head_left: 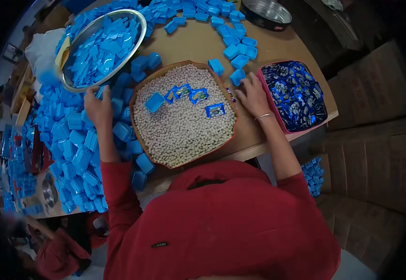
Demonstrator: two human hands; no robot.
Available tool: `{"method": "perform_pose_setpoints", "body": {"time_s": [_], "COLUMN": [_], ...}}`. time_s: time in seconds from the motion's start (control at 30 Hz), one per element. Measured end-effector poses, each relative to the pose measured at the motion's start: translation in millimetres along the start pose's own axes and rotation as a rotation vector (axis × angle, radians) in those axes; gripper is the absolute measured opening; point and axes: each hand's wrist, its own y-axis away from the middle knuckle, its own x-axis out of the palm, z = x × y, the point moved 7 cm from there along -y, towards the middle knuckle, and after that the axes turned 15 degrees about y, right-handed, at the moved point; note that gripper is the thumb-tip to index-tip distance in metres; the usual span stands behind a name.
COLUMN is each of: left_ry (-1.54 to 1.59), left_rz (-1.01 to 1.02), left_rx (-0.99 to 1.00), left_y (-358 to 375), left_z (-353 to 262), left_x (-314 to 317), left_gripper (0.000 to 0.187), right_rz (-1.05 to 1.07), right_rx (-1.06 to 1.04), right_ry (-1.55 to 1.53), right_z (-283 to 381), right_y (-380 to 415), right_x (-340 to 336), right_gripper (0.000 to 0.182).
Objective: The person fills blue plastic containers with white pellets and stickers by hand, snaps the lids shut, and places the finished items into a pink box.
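Observation:
My left hand is at the near rim of a steel bowl of flat blue lids, its fingers bent around a small blue plastic piece. On the other side, my right hand has thumb and fingers apart, with its fingertips close to a blue plastic box; nothing shows in its grasp. Between them stands a tray full of small pale round pellets. An open blue box and several shiny blue packets lie on the pellets.
A pink-rimmed basket of dark blue packets stands right of my right hand. Blue boxes are heaped on the left, and more lie along the table's back. A round metal tin sits back right. Another person is at lower left.

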Motion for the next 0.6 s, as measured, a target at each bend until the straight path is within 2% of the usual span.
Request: {"method": "perform_pose_setpoints", "body": {"time_s": [0.03, 0.07, 0.13, 0.17, 0.2, 0.3, 0.37, 0.4, 0.47, 0.5, 0.6], "left_ry": [-0.155, -0.316, -0.417, -0.470, -0.446, 0.108, 0.331, 0.351, 0.441, 0.443, 0.525], "left_rz": [0.011, 0.017, -0.013, -0.021, -0.041, 0.130, 0.406, 0.478, 0.591, 0.645, 0.663], "left_rx": [-0.001, -0.004, 0.126, 0.188, 0.285, 0.148, 0.008, 0.103, 0.097, 0.090, 0.068], "left_y": [-2, -4, -1, 5, 10, 25, 46, 55, 71, 78, 94], "left_z": [-3, -3, -15, -22, -42, -90, -113, -125, -134, -136, -144], "left_x": [0, -1, -3, -3, -8, -14, -3, 1, 17, 25, 29], "left_gripper": [0.033, 0.033, 0.036, 0.039, 0.038, 0.034, 0.031, 0.030, 0.031, 0.031, 0.030], "right_rz": [-0.065, -0.042, 0.015, -0.061, -0.021, -0.028, -0.006, -0.066, -0.183, -0.126, 0.088], "right_rx": [0.025, 0.021, 0.001, -0.016, -0.001, 0.014, 0.053, -0.020, -0.153, -0.149, 0.004], "right_ry": [-0.018, -0.061, -0.156, -0.179, -0.226, -0.281, -0.216, -0.160, -0.051, -0.001, -0.169], "right_z": [0, -1, -4, -2, -4, -2, 12, 23, 40, 34, 4], "right_y": [-2, -4, -9, -11, -11, -14, -16, -21, -26, -29, -37], "right_x": [5, 7, 13, 10, 12, 6, -11, -20, -32, -16, 7], "right_gripper": [0.031, 0.027, 0.021, 0.016, 0.014, 0.010, 0.010, 0.012, 0.014, 0.018, 0.018]}}
